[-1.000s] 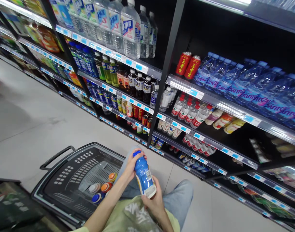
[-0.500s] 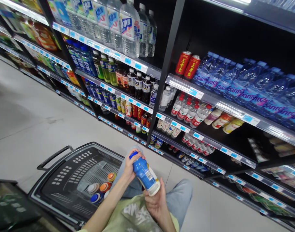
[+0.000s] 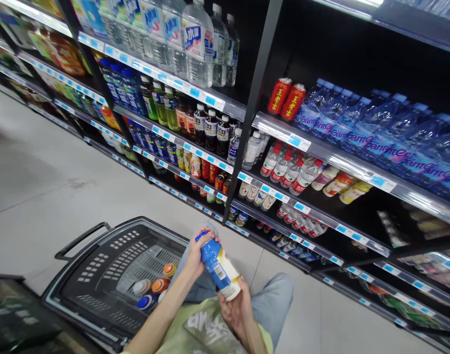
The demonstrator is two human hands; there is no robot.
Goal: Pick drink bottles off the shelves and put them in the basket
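Observation:
I hold a blue drink bottle [image 3: 218, 265] with a white and yellow label in front of my lap, tilted with its cap up and to the left. My left hand [image 3: 197, 251] is closed around the bottle's neck and blue cap. Underneath, my right hand [image 3: 236, 309] cups its base with the fingers wrapped round it. My knees in light jeans show below the bottle.
A dark plastic shopping basket [image 3: 99, 275] with a handle stands on the floor at my left, holding several bottles [image 3: 154, 287] seen cap-up. Black shelves [image 3: 284, 132] full of water, tea and canned drinks run along the front and right. Pale tiled floor [image 3: 44, 182] lies to the left.
The bottle has been turned in my hands, so more of the white and yellow label faces up. Both hands kept their grip and barely shifted.

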